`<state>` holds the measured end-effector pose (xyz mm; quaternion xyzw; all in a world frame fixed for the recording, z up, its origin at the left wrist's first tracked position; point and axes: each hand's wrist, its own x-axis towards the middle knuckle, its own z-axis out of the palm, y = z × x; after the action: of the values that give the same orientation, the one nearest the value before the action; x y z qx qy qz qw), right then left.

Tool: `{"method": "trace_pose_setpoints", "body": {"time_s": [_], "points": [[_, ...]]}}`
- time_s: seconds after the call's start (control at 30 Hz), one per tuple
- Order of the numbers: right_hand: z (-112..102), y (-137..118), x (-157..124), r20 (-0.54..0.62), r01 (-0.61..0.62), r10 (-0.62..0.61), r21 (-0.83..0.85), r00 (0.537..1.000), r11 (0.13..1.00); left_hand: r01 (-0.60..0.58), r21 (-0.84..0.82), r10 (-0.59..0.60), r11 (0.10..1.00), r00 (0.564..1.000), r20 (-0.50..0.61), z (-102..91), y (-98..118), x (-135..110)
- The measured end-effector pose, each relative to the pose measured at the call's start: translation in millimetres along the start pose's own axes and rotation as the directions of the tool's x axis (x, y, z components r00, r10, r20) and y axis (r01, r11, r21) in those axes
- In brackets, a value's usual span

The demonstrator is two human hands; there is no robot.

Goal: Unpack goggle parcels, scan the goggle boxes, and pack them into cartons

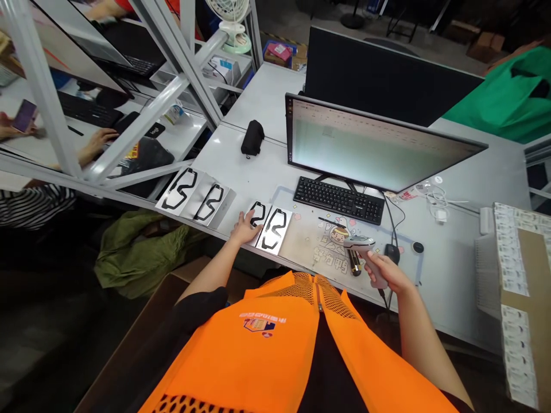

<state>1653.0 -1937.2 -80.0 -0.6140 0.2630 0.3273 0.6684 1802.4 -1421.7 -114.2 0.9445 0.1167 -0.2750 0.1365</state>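
My right hand [385,271] is wrapped around the handle of a grey barcode scanner [360,243], its head pointing left above the desk mat. My left hand [246,228] rests with its fingers spread on a white box [259,212] printed with a black curved outline. Touching that box on its right is a similar white box [275,230]. Further left along the desk edge lie two more such boxes, a tilted-looking one [210,203] and a flat-faced one [178,191]. Under the scanner's head sits a dark cylindrical object with a gold band [354,264].
A monitor [374,143] stands behind a black keyboard [340,199]; a mouse [391,253] and cables are to the right. A black pouch [253,137] lies at the back. Metal frame bars [142,126] border the left, with another person's hand [100,140] beyond. A cardboard box [531,269] stands right.
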Motion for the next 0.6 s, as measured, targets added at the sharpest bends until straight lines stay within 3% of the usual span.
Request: {"method": "trace_pose_setpoints", "body": {"time_s": [0.4, 0.5, 0.6], "points": [[-16, 19, -1, 0.035, 0.025, -0.026, 0.036, 0.999, 0.999, 0.115, 0.069, -0.112, 0.991, 0.993, -0.034, -21.2, 21, 4], [-19, 21, -7, 0.048, 0.058, -0.059, 0.032, 0.997, 0.998, 0.163, 0.106, -0.147, 0.981, 0.98, -0.137, -26.5, 24, -5], [-25, 22, -18, 0.059, 0.074, -0.076, 0.045, 0.995, 0.996, 0.023, 0.1, 0.011, 0.995, 0.947, -0.321, -32.5, 21, -27]]}}
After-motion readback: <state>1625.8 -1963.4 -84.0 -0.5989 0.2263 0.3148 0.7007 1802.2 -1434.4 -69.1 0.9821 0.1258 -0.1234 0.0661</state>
